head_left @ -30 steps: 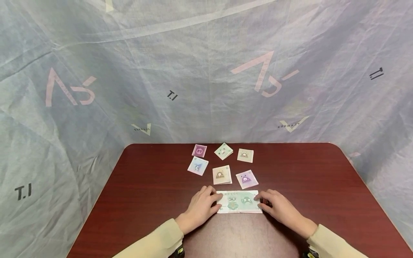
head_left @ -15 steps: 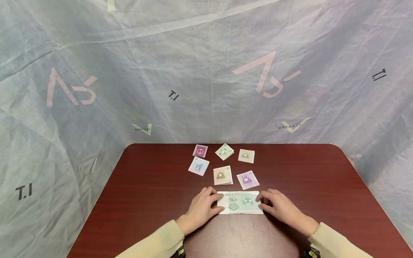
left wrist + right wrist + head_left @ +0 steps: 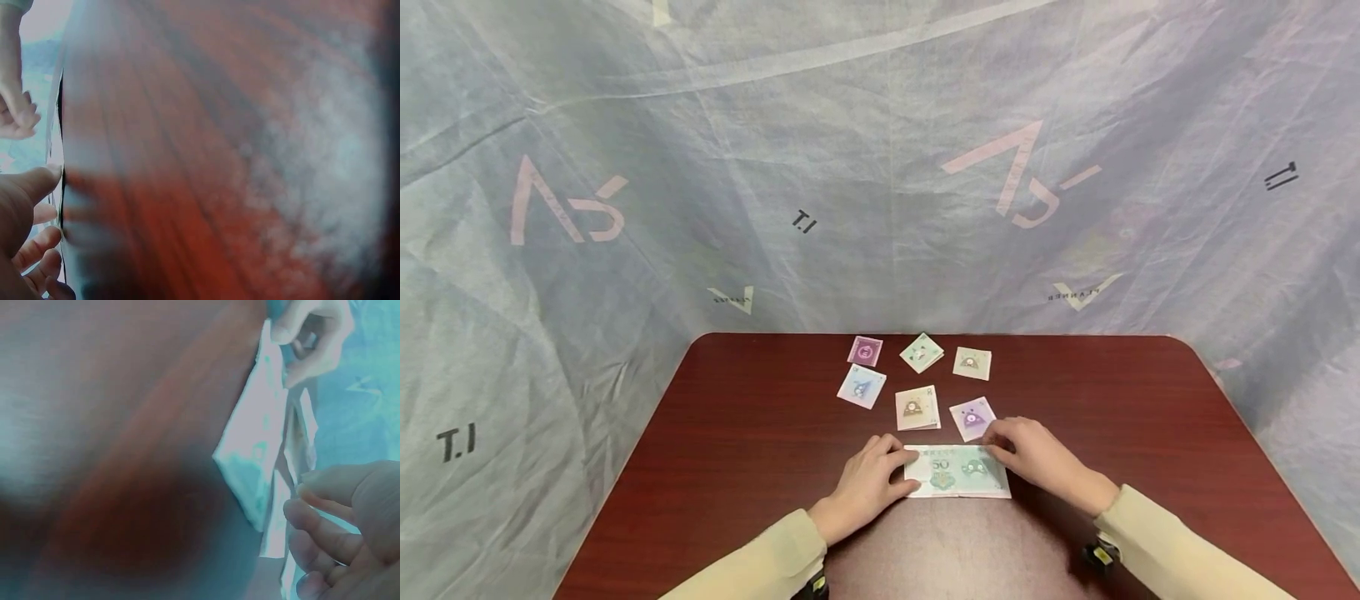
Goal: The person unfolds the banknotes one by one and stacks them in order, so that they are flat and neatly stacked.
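A green play banknote (image 3: 957, 483) marked 50, with a cartoon face, lies lengthwise in front of me; its lower edge looks layered. My left hand (image 3: 861, 487) holds its left end, index finger at the upper corner and thumb at the lower. In the left wrist view the thumb (image 3: 44, 178) meets the note's edge. My right hand (image 3: 1045, 458) hovers at the upper right corner, fingers loosely bent. The right wrist view shows those fingertips near each other, apart from the note (image 3: 253, 434), with nothing visible between them.
Beyond the note lie folded notes: purple (image 3: 972, 419), brown (image 3: 917, 408), blue (image 3: 861, 387), magenta (image 3: 865, 351), green (image 3: 921, 353) and olive (image 3: 972, 363). The dark red table (image 3: 737, 450) ends at a grey cloth backdrop (image 3: 850, 167).
My right hand has left the note's right end and shifted up and left to its upper right corner, partly covering the purple note. The left hand keeps its place.
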{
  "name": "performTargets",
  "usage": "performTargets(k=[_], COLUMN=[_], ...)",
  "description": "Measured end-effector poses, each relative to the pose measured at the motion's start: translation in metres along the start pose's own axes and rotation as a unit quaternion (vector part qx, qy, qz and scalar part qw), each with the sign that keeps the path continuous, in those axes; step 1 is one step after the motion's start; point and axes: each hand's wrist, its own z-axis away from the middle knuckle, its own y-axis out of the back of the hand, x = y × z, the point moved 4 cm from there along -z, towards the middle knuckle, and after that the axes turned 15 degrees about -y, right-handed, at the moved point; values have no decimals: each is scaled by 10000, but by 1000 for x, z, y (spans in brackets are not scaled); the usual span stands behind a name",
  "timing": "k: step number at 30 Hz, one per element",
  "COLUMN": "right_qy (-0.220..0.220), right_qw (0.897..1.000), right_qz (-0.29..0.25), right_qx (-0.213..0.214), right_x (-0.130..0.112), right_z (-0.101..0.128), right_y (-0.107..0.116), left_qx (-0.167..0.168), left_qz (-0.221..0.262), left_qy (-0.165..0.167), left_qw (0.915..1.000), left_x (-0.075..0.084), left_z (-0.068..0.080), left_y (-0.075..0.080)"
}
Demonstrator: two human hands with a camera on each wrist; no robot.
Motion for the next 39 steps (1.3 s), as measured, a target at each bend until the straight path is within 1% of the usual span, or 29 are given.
performTargets(k=[5,9,16,19,20,23,27,31,35,39], right_qy=[-356,-514,-739,-947,-1079,-1398,-1667,-1869,-1902,-1963], right_qw=[9988,9973,9938,9909,9889,9830,9774,9727,9722,9714], right_qz=[-322,-506,-788,-892,-946,-1088,-1171,-1159,-1111,-1122], right_qx=[-106,-134,-253,-346,-391,-488,-565,-738,-800,-729], right_x=[-6,-8,-15,-16,-16,-15,-13,-12,-15,-17], right_z=[-22,-37,-62,-71,-74,-80,-87,-91,-93,-96], right_y=[4,3,-6,-13,-15,-23,-33,-40,-45,-46], left_qx=[-21,-33,-47,-78,-79,-81,-54,-27,-60,-12], left_qz=[8,18,-19,15,25,7,-36,4,-37,-131], left_qy=[6,-1,-27,-39,-46,-55,-77,-69,-21,-95], left_qw=[10000,10000,10000,10000,10000,10000,9999,10000,10000,9999], left_x=[-1,-2,-3,-2,-2,-1,0,0,0,0], left_z=[-1,-2,-2,-2,-1,0,1,2,3,2], left_y=[3,3,5,5,5,4,3,2,0,0])
